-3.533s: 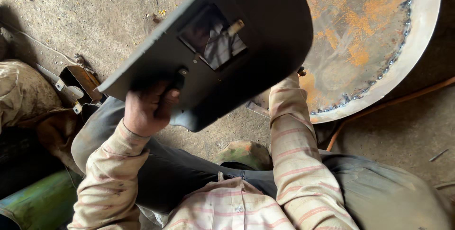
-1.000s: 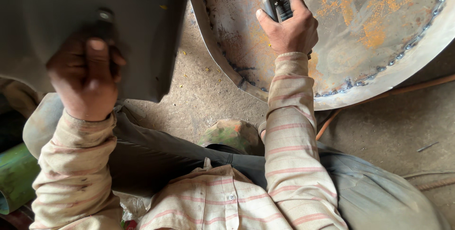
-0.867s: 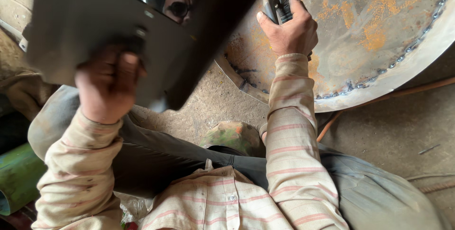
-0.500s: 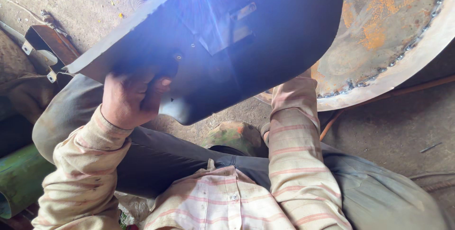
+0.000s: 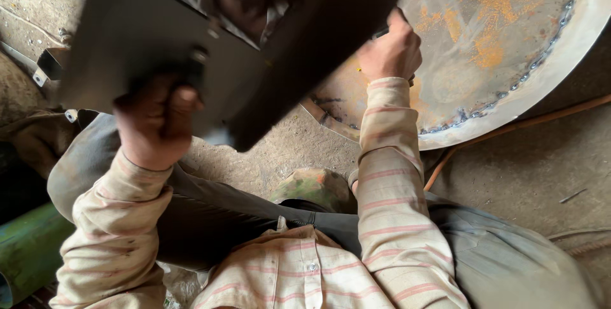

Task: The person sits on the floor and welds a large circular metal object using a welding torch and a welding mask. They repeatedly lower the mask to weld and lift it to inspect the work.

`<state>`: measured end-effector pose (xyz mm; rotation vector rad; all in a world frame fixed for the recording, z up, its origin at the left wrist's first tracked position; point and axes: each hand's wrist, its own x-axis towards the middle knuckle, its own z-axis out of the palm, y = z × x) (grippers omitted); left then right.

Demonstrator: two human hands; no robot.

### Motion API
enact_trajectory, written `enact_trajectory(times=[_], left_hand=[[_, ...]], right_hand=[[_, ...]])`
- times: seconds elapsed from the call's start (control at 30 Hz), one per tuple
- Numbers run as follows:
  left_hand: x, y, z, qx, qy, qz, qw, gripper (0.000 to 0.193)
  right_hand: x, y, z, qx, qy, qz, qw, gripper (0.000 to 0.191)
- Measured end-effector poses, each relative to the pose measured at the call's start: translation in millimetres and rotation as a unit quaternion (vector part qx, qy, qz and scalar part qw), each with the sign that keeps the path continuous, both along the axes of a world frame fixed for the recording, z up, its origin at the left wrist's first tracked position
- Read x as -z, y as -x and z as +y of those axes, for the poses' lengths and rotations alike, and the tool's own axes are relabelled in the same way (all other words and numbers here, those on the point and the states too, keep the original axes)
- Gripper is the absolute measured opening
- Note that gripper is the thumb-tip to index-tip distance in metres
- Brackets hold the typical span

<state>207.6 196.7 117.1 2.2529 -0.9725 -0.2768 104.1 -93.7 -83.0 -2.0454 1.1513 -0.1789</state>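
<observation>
the left hand [image 5: 156,121] is clenched on the handle of a dark welding shield [image 5: 210,48] held up over the work, the right hand [image 5: 391,51] wraps a mostly hidden tool at the rusty round plate [image 5: 509,42] on the floor, whose right rim already carries weld beads while its near-left edge looks bare

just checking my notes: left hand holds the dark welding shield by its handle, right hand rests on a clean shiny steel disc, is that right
Not quite. The disc is not clean and shiny: the head view shows its face rusty, with orange patches and a row of weld beads near the rim. The rest stands: the left hand holds the dark welding shield by its handle, and the right hand rests on the disc.
</observation>
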Motion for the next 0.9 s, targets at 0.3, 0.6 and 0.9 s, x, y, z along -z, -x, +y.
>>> enact_trajectory(times=[0.3,0.6,0.9], left_hand=[[-1,-6,16,-0.199,0.151,0.102,0.963,0.039],[2,4,16,-0.177,0.114,0.111,0.971,0.034],[3,12,-4,0.001,-0.018,0.05,0.999,0.017]], right_hand=[[0,2,2,0.002,0.006,-0.08,0.997,0.075],[-1,3,8,-0.029,0.002,-0.074,0.997,0.075],[23,9,10,-0.04,0.012,0.088,0.995,0.065]])
